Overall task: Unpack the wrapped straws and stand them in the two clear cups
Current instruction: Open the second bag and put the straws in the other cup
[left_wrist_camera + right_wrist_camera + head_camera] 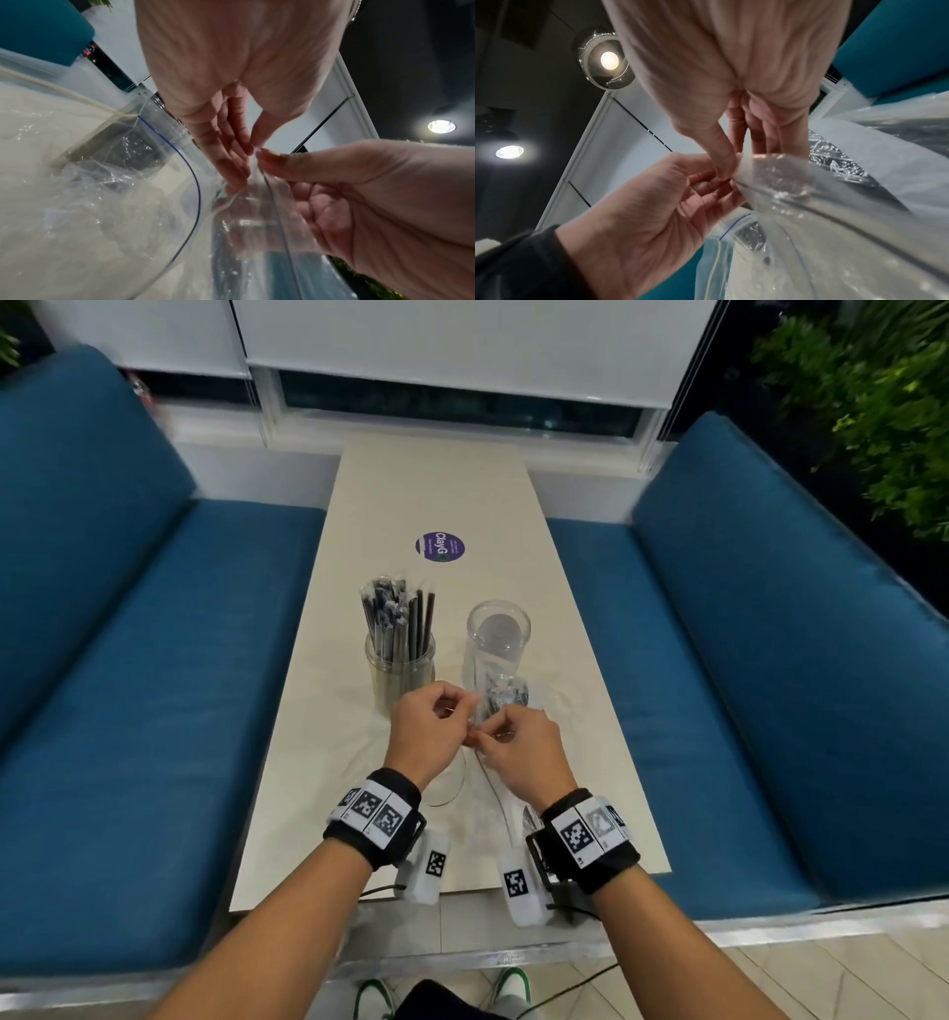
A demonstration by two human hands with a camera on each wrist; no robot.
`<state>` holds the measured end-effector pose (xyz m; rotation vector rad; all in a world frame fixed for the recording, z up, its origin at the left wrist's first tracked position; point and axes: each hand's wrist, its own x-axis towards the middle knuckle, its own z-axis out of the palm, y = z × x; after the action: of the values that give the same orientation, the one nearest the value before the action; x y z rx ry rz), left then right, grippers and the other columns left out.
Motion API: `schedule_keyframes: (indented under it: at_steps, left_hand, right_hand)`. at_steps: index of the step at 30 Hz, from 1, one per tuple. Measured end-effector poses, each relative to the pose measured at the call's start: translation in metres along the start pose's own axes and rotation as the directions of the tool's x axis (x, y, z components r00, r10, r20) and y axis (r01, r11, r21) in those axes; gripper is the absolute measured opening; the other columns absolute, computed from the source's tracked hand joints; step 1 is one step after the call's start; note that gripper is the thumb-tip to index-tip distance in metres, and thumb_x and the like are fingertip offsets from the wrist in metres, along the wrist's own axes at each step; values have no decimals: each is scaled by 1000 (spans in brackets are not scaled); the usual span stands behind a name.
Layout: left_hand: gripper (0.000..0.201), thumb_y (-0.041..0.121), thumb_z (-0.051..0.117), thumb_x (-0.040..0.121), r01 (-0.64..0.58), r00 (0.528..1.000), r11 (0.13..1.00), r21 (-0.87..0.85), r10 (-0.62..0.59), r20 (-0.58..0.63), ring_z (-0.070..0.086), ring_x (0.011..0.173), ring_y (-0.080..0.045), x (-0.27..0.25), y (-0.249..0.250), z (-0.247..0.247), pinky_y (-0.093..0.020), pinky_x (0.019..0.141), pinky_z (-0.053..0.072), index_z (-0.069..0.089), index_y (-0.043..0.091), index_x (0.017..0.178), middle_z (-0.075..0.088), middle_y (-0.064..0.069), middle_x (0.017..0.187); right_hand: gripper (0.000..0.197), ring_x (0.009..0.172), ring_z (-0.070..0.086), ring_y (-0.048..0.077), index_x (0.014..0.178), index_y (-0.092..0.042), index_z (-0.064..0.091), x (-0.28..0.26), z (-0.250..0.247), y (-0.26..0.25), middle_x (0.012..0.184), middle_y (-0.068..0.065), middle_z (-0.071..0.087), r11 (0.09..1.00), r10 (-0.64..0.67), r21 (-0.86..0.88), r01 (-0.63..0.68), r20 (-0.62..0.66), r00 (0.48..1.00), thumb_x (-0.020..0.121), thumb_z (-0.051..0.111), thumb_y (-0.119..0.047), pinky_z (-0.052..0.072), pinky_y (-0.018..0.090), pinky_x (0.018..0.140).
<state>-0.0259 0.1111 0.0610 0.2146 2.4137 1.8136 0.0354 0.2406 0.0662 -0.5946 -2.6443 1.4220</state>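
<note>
Left hand (429, 734) and right hand (518, 757) pinch a clear wrapper (259, 194).

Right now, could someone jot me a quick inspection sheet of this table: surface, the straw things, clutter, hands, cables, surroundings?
Surface: long beige table with a round purple sticker.
Job's things: left clear cup holds dark straws, some wrapped; right clear cup holds no straws.
Clutter: clear plastic zip bag lying under the hands.
Hands: left hand and right hand both pinch a clear straw wrapper.
Cables: black wire at the right wrist.
Surroundings: blue cushioned benches, window blinds, green plants.
</note>
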Motion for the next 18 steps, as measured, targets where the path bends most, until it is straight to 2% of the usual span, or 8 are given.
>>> schedule_keyframes:
  at_steps: [3, 6, 8, 11, 13, 15, 16, 18]
  left_hand:
    - [14, 12, 72, 100, -50, 999, 998, 39, 50, -8, 67, 67, 5, 0, 3, -2, -8, 65, 52, 79, 9, 88, 74, 5, 77]
    - [14, 8, 70, 100, -112, 994, 992, 51, 111, 16, 65, 73, 7, 3, 7, -7, -6, 71, 49, 79, 8, 89, 76, 4, 82]
    - [14, 8, 68, 101, -125, 991, 992, 29, 123, 49, 69, 77, 0, 8, 6, -11, -11, 73, 55, 79, 7, 92, 77, -3, 86]
    - [13, 6, 67, 103, -103, 988, 993, -50, 108, 112, 76, 86, -22, 11, 5, -15, -29, 70, 66, 78, 5, 98, 78, -13, 93]
    - [17, 3, 66, 103, -145, 980, 989, -36, 149, 132, 75, 83, -13, 9, 5, -14, -25, 69, 65, 78, 12, 96, 78, -7, 90]
    - [24, 1, 66, 102, -189, 974, 982, -13, 189, 122, 72, 79, -2, 6, 6, -11, -20, 70, 62, 77, 21, 94, 77, 1, 88]
    - [25, 2, 66, 102, -190, 976, 982, -16, 190, 106, 72, 81, -3, 5, 6, -9, -22, 72, 63, 77, 22, 93, 77, 2, 87]
    - [19, 3, 65, 103, -134, 988, 987, -93, 141, 67, 76, 87, -17, 5, 7, -8, -33, 76, 67, 75, 14, 91, 77, -7, 88]
  right_hand:
    - [33, 78, 71, 18, 83, -17, 70, 3, -6, -7, 83, -1, 76, 1000, -9, -6, 10, 70, 997, 82, 84, -47, 61, 38, 75]
    - [43, 82, 65, 20, 102, -15, 62, 7, -14, -18, 97, 6, 72, 998, -36, -50, 44, 159, 987, 87, 76, -53, 53, 32, 74]
    - [37, 90, 66, 25, 111, -16, 56, 11, -19, -25, 103, 9, 69, 996, -71, -42, 81, 199, 977, 94, 71, -45, 54, 34, 79]
    - [24, 83, 65, 24, 109, -19, 57, 18, -22, -36, 100, 7, 71, 998, -47, 43, 40, 186, 981, 100, 56, -41, 54, 38, 78]
    - [29, 82, 69, 25, 104, -16, 58, 21, -22, -41, 94, 6, 73, 997, -71, 3, 71, 133, 989, 105, 50, -44, 56, 40, 79]
    - [25, 81, 67, 28, 101, -10, 57, 22, -19, -46, 90, 9, 71, 990, -126, -57, 133, 103, 987, 108, 50, -33, 53, 38, 75]
    - [22, 79, 65, 28, 98, -9, 56, 23, -18, -45, 88, 11, 69, 987, -143, -61, 148, 87, 986, 108, 49, -26, 51, 36, 72]
    - [21, 68, 63, 27, 87, -11, 52, 23, -21, -44, 80, 10, 65, 992, -122, -24, 122, 6, 992, 106, 47, -18, 50, 31, 61]
